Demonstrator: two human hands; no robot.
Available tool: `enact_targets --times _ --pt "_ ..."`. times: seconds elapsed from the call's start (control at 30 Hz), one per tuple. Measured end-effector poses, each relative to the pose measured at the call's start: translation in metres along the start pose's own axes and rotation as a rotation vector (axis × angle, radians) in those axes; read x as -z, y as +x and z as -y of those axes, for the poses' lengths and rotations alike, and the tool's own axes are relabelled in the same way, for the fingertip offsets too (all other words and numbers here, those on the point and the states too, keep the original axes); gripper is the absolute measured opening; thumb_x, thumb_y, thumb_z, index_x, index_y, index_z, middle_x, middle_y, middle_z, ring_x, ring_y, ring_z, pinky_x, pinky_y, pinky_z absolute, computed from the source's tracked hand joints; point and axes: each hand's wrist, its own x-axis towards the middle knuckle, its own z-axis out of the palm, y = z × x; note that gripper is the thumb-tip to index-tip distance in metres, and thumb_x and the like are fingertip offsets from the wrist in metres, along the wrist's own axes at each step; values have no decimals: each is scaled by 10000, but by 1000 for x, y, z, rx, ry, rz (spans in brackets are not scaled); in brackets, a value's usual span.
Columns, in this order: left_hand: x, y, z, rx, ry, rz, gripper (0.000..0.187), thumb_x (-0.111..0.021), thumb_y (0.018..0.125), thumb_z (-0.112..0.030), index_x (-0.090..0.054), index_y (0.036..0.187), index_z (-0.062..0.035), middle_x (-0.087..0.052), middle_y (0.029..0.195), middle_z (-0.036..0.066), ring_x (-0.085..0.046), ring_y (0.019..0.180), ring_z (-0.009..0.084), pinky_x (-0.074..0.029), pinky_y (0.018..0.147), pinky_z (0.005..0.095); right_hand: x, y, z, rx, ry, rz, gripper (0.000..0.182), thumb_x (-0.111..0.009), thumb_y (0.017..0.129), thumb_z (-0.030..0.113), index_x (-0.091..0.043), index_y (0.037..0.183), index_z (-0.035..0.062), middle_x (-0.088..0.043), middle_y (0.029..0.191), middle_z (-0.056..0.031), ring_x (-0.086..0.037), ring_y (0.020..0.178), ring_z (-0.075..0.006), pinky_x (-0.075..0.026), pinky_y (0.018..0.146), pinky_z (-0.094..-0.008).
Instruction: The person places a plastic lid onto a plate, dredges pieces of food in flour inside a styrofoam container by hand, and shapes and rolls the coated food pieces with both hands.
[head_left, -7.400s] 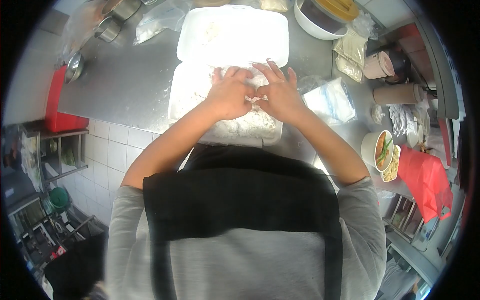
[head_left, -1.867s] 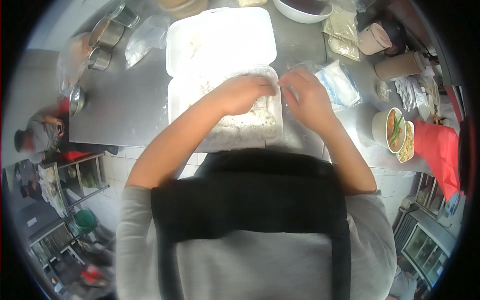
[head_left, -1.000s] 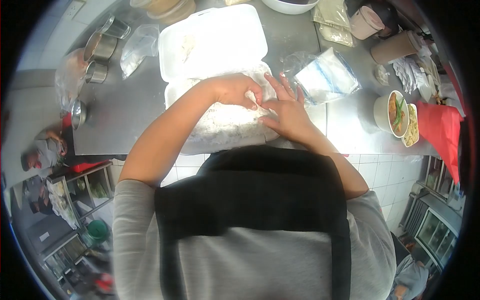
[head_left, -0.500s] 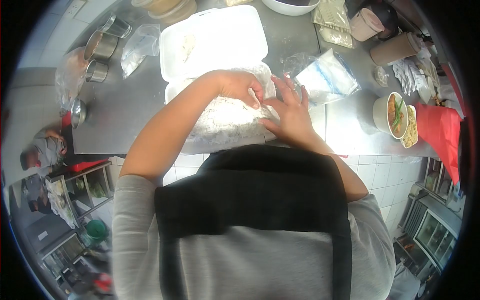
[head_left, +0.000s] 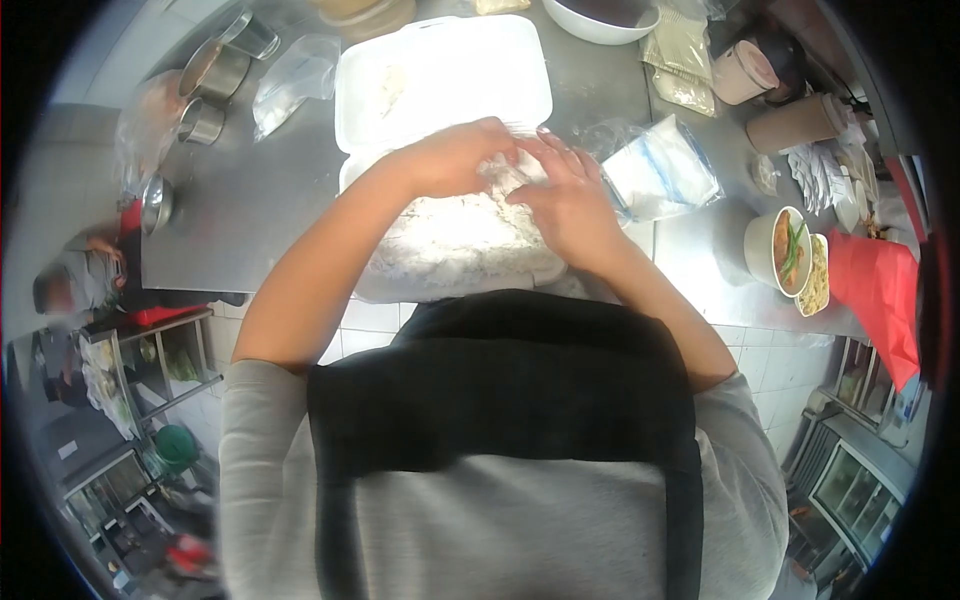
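The steel tabletop (head_left: 270,190) carries an open white foam box (head_left: 440,75), near its front edge. Floury dough (head_left: 460,235) fills the lower half of the box. The left hand (head_left: 455,155) and the right hand (head_left: 565,200) meet over the dough, fingers curled, pinching a small piece of it between them.

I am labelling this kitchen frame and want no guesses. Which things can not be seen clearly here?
- Head view: what the left hand and right hand pinch, hidden by their fingers.
- White tray contents: overexposed, floury blur.
- Bowl: cut off by the top edge.
- Person at left: blurred.
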Motion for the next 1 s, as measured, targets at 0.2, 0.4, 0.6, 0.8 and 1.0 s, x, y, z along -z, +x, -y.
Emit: enact_targets --times 0.2,0.4,0.6,0.8,1.0 --pt "16 -38 -4 93 -13 -171 275 -610 766 55 -620 1012 -69 -569 1156 101 -544 1134 305 -443 986 394 9 15 1 102 -209 210 274 -596 776 53 -768 926 205 -335 1550 -45 -238 1461 -315 -183 1146 -624" --pt "-5 -58 -12 10 3 -163 205 -602 784 51 -652 943 -69 -583 1158 95 -535 1136 323 -443 982 391 8 16 -5 138 -213 236 297 -610 743 40 -763 931 212 -335 1550 -24 -222 1468 -314 -163 1152 -621" --pt "-58 -49 -42 43 232 -366 273 -790 724 -238 -695 955 -128 -551 1194 61 -467 1183 290 -381 964 527 13 11 -5 124 -146 218 242 -646 750 98 -741 950 197 -348 1540 -45 -234 1462 -334 -197 1121 -654" --pt "-92 -41 -45 121 341 -491 400 -821 669 -272 -669 1017 -145 -536 1169 29 -465 1155 253 -344 948 504 8 -3 -6 124 -75 147 232 -761 725 210 -712 950 181 -337 1544 -38 -236 1459 -340 -224 1107 -657" --pt "-97 -43 -37 -2 377 -532 366 -815 669 -239 -671 1001 -185 -601 1091 -39 -504 1096 207 -320 960 525 6 -6 -9 91 -46 134 245 -791 700 191 -721 935 173 -329 1549 -17 -229 1462 -326 -224 1111 -650"
